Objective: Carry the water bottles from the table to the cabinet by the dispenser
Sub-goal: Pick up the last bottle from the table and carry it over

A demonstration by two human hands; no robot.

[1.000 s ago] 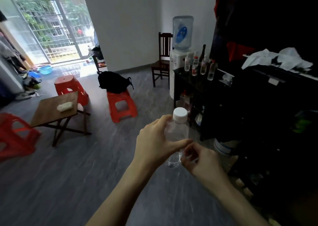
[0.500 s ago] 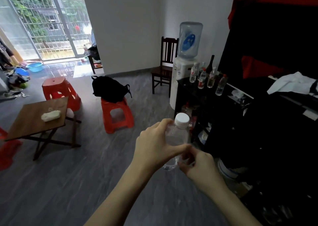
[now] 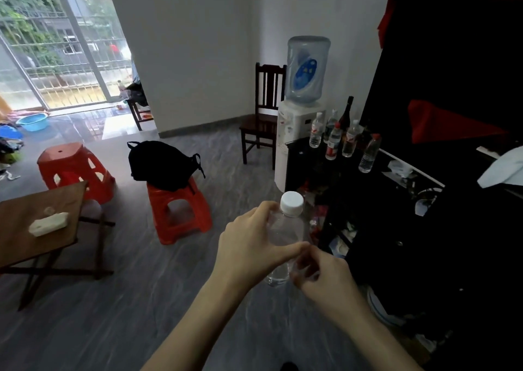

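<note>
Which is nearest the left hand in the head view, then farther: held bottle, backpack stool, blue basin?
1. Held bottle: gripped in the left hand.
2. Backpack stool: on the floor, ahead and left.
3. Blue basin: far left, by the glass door.

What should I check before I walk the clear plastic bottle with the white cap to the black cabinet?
1. Left hand grips the clear plastic bottle with the white cap: ok.
2. Right hand pinches the bottle's lower part: ok.
3. White cap closed tight: cannot tell.
4. Bottle upright: ok, slightly tilted.
5. Free space on the black cabinet beside the standing bottles: cannot tell.
6. Grey floor ahead unobstructed: ok.
</note>
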